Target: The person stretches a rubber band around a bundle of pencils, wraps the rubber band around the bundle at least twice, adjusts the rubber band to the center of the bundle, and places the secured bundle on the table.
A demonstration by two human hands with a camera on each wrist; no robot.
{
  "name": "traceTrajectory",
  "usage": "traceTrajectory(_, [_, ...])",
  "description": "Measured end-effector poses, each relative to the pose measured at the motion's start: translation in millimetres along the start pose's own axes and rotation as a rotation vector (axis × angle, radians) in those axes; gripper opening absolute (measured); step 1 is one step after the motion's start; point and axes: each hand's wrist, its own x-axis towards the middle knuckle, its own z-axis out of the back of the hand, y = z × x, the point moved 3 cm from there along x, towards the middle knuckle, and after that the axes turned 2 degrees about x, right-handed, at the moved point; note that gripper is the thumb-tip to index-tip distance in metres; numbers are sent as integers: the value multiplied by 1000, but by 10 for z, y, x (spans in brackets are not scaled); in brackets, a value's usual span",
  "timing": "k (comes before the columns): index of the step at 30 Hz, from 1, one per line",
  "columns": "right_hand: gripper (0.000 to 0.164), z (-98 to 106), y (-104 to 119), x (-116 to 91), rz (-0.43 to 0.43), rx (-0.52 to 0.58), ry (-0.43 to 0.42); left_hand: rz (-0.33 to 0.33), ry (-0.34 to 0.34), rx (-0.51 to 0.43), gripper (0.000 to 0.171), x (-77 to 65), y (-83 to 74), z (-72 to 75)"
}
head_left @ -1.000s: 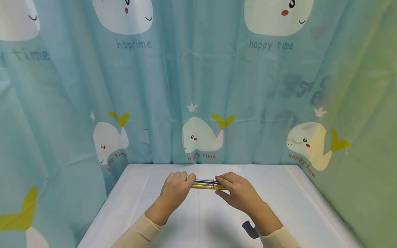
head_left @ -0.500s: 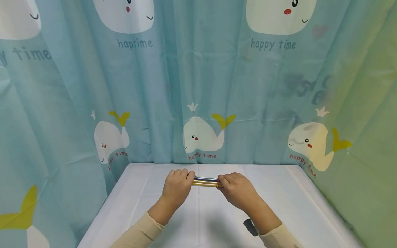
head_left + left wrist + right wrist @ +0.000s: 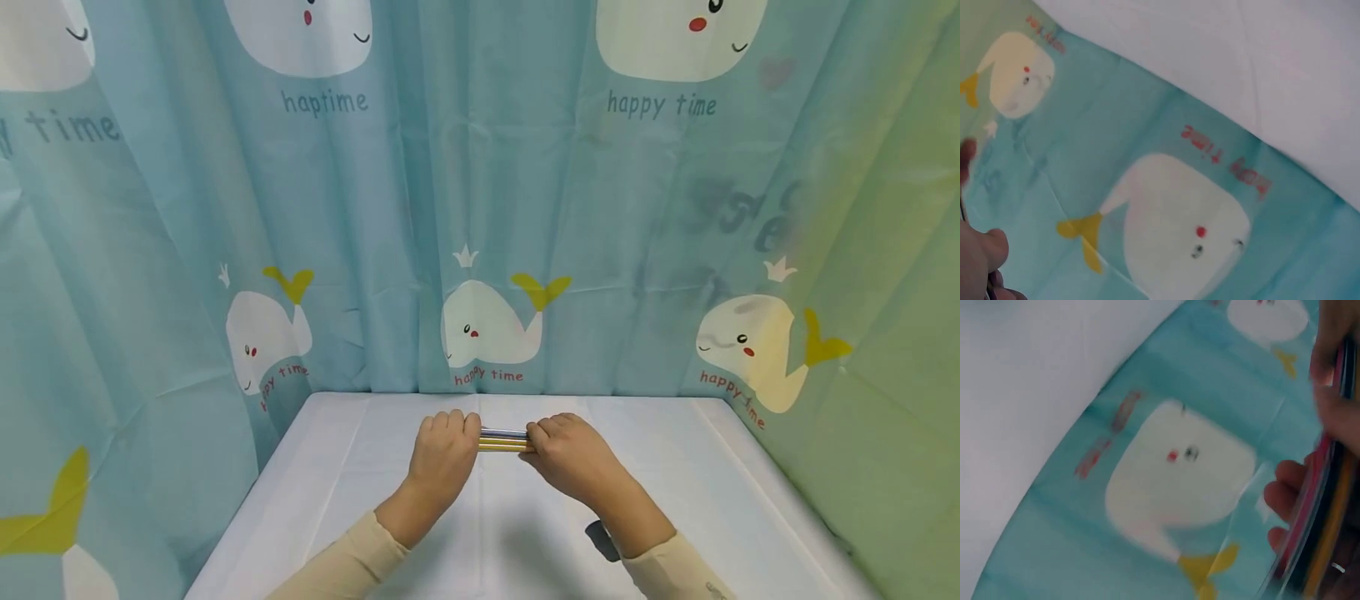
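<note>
Sticks [image 3: 505,440]: lying crosswise between the two hands, in front of the curtain [image 3: 495,192]; I am judging them to be hanging clear of the table [image 3: 390,475], since a soft shadow [image 3: 525,546] is falling below. Yellow and silvery lengths are showing in the gap.
Left hand [image 3: 444,454]: gripping the left end, fingers curling over the top; that end is hiding inside, so I am not reading whether the tips are sitting flush.
Right hand [image 3: 572,457]: gripping the right end, fingers bending over from above; its covered stretch is staying unknown to me.
Close view, right wrist: pinkish, dark and yellow-orange sticks are running close together, roughly parallel.
Close view, left wrist: only bits of a hand are showing at the edge; I am not trusting it for grip.
Pressure: I am favouring an even hold at both ends; squeezing one side harder would probably be fanning the sticks apart.
Line: I am wanting both wrists level, so no stick is crossing its neighbour.
Dark piece [image 3: 602,540]: showing just beside the right forearm; I am not able to tell whether it is touching.
</note>
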Motion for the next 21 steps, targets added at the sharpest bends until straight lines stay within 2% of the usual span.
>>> traceTrajectory(4, [33,-29,104,114,28,18,-7,-5,-24,5,30,34,-77,-15])
traceTrajectory(7, [33,-41,128,139,9,41,2,-5,-10,6,29,40,-80,-5])
traceTrajectory(12, [32,-71,107,120,17,98,60,-98,58,12,28,42,-117,28])
traceTrajectory(16, [39,-73,68,86,24,82,57,-145,58,-8,32,3,-103,21])
traceTrajectory(18, [44,-51,7,35,-1,52,51,-137,36,-17,28,-14,-41,1])
traceTrajectory(21, [46,-1,-101,-70,-38,25,38,-84,3,-28,21,-20,80,-35])
